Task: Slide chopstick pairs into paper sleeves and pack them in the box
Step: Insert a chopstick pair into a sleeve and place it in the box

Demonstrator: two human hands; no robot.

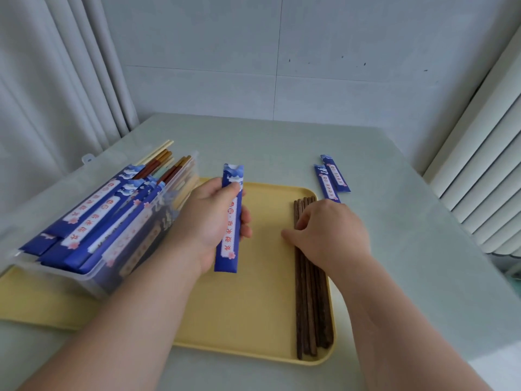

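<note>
While your left hand is pinching one blue paper sleeve between thumb and curled fingers, you are holding it above the yellow tray with its notched end pointing away from you, probably so the mouth is staying free for loading. Your right hand is lying over the far part of the dark chopsticks, which are lying lengthwise along the tray's right side. Fingers are bending down onto the bundle, thumb is reaching out to the left. Whether a pair is already being pinched, I cannot tell. The clear box is sitting at the left, just beside the sleeve hand and crowded with sleeved pairs: a short reach for packing. Two spare sleeves are lying on the table beyond the tray.
</note>
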